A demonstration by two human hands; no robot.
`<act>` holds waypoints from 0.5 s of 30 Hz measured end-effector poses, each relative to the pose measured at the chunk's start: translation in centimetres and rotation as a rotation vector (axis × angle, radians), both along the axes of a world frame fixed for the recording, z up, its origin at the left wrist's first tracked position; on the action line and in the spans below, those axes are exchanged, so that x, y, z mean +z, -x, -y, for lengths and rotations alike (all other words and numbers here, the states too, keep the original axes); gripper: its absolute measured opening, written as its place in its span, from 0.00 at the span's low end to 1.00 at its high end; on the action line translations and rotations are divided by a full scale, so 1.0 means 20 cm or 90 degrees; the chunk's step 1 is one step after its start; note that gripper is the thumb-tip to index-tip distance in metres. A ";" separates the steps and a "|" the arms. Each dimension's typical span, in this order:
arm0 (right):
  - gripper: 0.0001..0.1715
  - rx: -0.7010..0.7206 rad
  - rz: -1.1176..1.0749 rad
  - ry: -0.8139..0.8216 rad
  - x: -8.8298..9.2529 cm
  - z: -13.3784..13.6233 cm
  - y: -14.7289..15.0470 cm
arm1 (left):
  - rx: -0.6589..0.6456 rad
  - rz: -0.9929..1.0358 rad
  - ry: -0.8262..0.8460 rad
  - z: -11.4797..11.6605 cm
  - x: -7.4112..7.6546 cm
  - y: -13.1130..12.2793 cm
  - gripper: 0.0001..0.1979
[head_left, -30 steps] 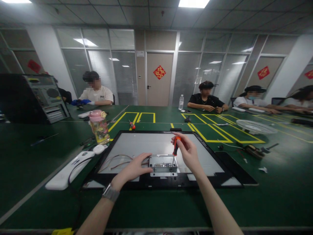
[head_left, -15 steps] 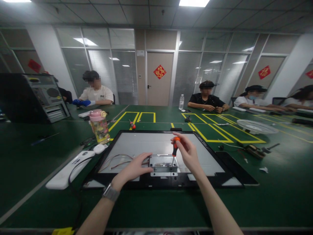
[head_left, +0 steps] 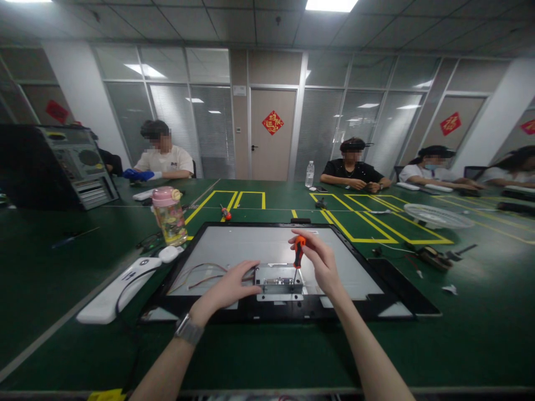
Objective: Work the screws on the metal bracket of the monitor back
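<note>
A flat panel with a black frame [head_left: 267,315] lies on the green table in front of me. On its near half sits a small metal bracket [head_left: 273,274]. My right hand [head_left: 320,259] holds an orange and black screwdriver [head_left: 298,253] upright, its tip down at the bracket's right part. My left hand [head_left: 234,285] rests at the bracket's left edge, fingers and thumb gripping its side. Thin wires [head_left: 192,270] run over the panel to the left of the bracket.
A white power strip [head_left: 119,289] and a pink-lidded bottle [head_left: 170,217] stand left of the panel. A computer case [head_left: 79,161] is farther left. At right lie a black slab [head_left: 403,287] and a tool [head_left: 434,255]. Several people sit across the table.
The screwdriver's handle and my right fingers have shifted slightly left. My left hand has stayed in place on the bracket.
</note>
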State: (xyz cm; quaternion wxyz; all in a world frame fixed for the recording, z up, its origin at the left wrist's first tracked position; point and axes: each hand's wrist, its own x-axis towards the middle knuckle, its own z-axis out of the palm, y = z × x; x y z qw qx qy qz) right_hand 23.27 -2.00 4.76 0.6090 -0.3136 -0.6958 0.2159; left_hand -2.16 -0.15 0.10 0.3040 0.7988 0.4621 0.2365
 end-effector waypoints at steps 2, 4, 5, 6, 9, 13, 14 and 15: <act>0.16 -0.031 0.030 -0.024 0.01 0.01 0.00 | 0.000 -0.006 0.002 0.00 0.00 0.00 0.34; 0.15 -0.078 0.064 -0.051 0.02 0.01 0.01 | 0.000 -0.007 0.002 0.01 0.01 0.00 0.34; 0.15 -0.095 0.074 -0.061 0.02 0.01 0.02 | -0.001 -0.007 0.001 0.01 0.01 -0.01 0.34; 0.15 -0.107 0.075 -0.067 0.02 0.01 0.02 | -0.002 -0.006 0.001 0.01 0.01 -0.01 0.34; 0.15 -0.141 0.019 -0.069 0.01 0.01 0.02 | -0.004 -0.003 0.002 0.01 0.02 -0.01 0.34; 0.18 -0.172 -0.135 -0.024 -0.01 0.00 0.04 | 0.002 -0.005 0.006 0.02 0.03 -0.01 0.34; 0.19 -0.171 -0.167 0.000 -0.01 0.00 0.05 | 0.002 -0.006 0.005 0.02 0.04 -0.01 0.34; 0.20 -0.166 -0.196 0.026 -0.01 0.00 0.06 | 0.002 -0.007 0.004 0.02 0.04 -0.01 0.34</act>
